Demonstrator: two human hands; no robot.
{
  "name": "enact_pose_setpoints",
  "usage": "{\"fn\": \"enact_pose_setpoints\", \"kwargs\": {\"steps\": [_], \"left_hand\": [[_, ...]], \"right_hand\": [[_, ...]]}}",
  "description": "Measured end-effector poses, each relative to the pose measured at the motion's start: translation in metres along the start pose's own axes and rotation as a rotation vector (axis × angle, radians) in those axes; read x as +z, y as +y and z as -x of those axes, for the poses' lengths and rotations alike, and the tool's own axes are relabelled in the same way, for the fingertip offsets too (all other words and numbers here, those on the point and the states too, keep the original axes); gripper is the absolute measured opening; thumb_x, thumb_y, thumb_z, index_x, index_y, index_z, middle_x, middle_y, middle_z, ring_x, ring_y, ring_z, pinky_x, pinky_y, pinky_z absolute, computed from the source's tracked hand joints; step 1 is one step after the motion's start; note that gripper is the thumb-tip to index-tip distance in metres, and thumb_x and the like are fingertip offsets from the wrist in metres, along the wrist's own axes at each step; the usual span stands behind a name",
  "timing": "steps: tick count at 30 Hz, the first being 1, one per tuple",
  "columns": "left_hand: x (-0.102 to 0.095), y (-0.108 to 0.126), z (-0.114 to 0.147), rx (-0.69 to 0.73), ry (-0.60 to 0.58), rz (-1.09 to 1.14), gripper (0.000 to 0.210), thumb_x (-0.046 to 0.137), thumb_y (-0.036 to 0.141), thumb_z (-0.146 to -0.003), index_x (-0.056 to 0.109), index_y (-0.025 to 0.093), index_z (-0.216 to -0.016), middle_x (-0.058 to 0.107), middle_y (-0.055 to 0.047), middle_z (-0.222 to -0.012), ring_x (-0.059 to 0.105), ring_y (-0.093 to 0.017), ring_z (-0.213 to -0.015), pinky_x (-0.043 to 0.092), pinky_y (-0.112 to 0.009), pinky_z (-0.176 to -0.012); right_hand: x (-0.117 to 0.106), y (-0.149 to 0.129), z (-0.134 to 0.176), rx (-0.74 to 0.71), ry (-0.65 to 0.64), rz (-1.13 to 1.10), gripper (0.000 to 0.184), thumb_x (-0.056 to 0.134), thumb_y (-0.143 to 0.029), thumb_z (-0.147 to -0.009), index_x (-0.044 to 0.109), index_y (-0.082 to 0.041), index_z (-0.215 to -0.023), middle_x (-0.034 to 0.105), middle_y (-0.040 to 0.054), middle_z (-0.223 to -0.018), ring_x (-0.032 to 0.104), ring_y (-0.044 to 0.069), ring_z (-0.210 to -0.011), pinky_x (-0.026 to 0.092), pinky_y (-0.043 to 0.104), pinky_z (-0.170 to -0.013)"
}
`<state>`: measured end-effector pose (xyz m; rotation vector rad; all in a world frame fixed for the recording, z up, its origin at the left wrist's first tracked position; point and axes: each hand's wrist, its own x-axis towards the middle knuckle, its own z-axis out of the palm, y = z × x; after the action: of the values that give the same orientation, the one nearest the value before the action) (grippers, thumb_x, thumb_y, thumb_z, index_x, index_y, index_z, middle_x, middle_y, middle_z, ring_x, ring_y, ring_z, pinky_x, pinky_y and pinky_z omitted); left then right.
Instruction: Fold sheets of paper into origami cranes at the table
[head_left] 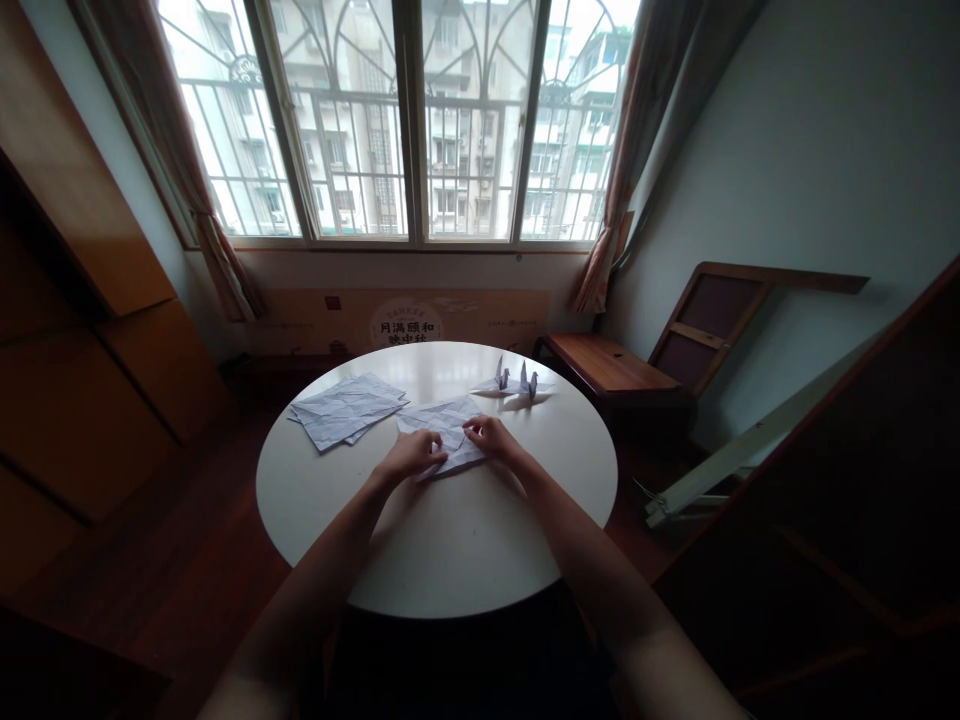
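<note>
A creased sheet of white paper lies on the round white table in front of me, its near edge turned up in a fold. My left hand grips the fold at its left part, thumb and fingers drawn together. At the fold's right side, my right hand pinches the same paper between thumb and fingers. Beyond the right hand stand two folded paper cranes, side by side with wings spread. To the left rests a loose stack of creased paper sheets.
The round white table has its near edge close to my body. Behind it, a printed cardboard box leans below the barred window. A wooden bench stands at the back right, and wooden cabinets line the left wall.
</note>
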<state>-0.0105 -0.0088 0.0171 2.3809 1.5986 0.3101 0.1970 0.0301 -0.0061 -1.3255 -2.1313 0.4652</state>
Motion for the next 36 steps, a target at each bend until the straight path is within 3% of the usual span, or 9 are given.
{"fn": "enact_pose_setpoints", "kwargs": {"steps": [9, 15, 31, 36], "left_hand": [[0.0057, -0.0006, -0.0009, 0.105, -0.029, 0.124, 0.031, 0.057, 0.047, -0.082, 0.068, 0.021, -0.095, 0.069, -0.003, -0.085, 0.064, -0.018, -0.080, 0.046, -0.026, -0.071], [0.0051, 0.0001, 0.0004, 0.124, -0.014, 0.109, 0.029, 0.057, 0.046, -0.083, 0.067, 0.021, -0.094, 0.069, -0.002, -0.084, 0.063, -0.018, -0.079, 0.046, -0.026, -0.071], [0.0080, -0.0029, -0.0015, 0.138, -0.014, 0.099, 0.029, 0.056, 0.046, -0.083, 0.066, 0.021, -0.094, 0.068, -0.003, -0.084, 0.063, -0.018, -0.078, 0.045, -0.026, -0.070], [0.0053, 0.0006, -0.0012, 0.087, -0.023, 0.075, 0.032, 0.057, 0.047, -0.083, 0.066, 0.022, -0.101, 0.068, -0.002, -0.084, 0.063, -0.020, -0.083, 0.043, -0.030, -0.081]], "right_hand": [[0.0051, 0.0053, -0.0006, -0.010, -0.114, -0.010, 0.034, 0.060, -0.029, -0.085, 0.069, -0.016, -0.115, 0.073, 0.0081, -0.091, 0.067, 0.018, -0.079, 0.050, 0.026, -0.074], [0.0029, 0.0030, 0.0002, -0.022, -0.153, 0.013, 0.030, 0.058, -0.029, -0.085, 0.072, -0.017, -0.109, 0.074, 0.0076, -0.090, 0.067, 0.018, -0.078, 0.048, 0.026, -0.072], [0.0015, 0.0011, 0.0004, -0.022, -0.170, 0.021, 0.031, 0.058, -0.030, -0.085, 0.072, -0.016, -0.109, 0.074, 0.0079, -0.090, 0.066, 0.018, -0.078, 0.047, 0.024, -0.070], [0.0021, -0.0002, 0.0005, -0.017, -0.160, 0.026, 0.029, 0.058, -0.027, -0.085, 0.072, -0.016, -0.108, 0.074, 0.0084, -0.092, 0.067, 0.019, -0.080, 0.047, 0.024, -0.071]]}}
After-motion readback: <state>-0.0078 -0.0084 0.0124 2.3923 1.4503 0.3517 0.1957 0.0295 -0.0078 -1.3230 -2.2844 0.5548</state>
